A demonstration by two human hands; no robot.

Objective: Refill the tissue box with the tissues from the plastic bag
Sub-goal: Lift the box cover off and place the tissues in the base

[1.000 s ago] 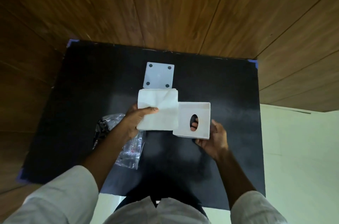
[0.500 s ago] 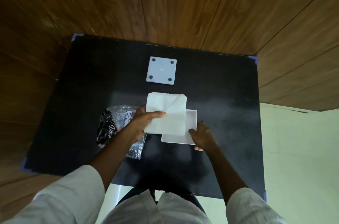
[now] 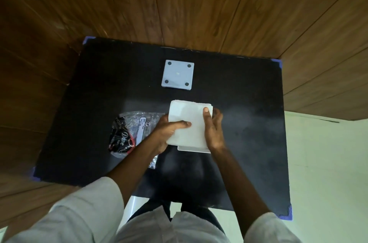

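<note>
Both hands clamp the white square stack of folded tissues (image 3: 187,123) at frame centre: left hand (image 3: 169,131) on its left edge, thumb across the top; right hand (image 3: 213,129) on its right edge. Stack sits over the white plastic tissue box (image 3: 194,149), only the box's near rim showing below it. Crumpled clear plastic bag (image 3: 129,133) lies left of centre, looks emptied. Pale square base plate with four dark feet (image 3: 177,74) lies apart, upper centre, on the black mat (image 3: 249,123). Judgement: tissues out, insertion underway. Left: seat stack, refit plate.
</note>
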